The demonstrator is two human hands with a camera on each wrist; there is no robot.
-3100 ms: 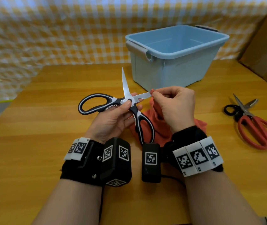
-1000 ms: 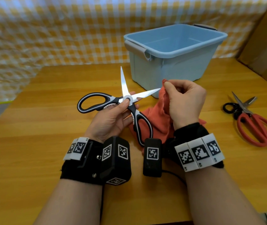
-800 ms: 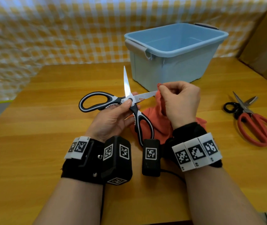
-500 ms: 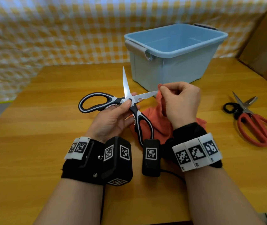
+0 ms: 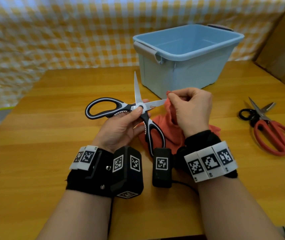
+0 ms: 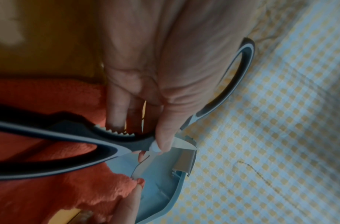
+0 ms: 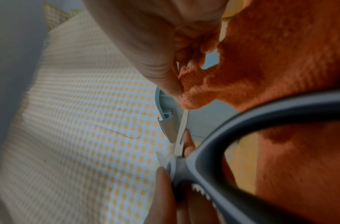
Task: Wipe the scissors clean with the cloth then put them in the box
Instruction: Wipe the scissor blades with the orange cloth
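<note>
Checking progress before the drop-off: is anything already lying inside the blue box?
No, the head view shows the blue box with a bare interior, while the black-handled scissors are in the left hand.

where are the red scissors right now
In the head view, the red scissors lie on the wooden table at the far right, right of the right hand.

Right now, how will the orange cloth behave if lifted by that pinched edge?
Probably floppy: the orange cloth hangs slack from the right hand, bunching on the table. Likely light, since a fingertip pinch carries it. The fuzzy pile suggests it won't slip.
</note>
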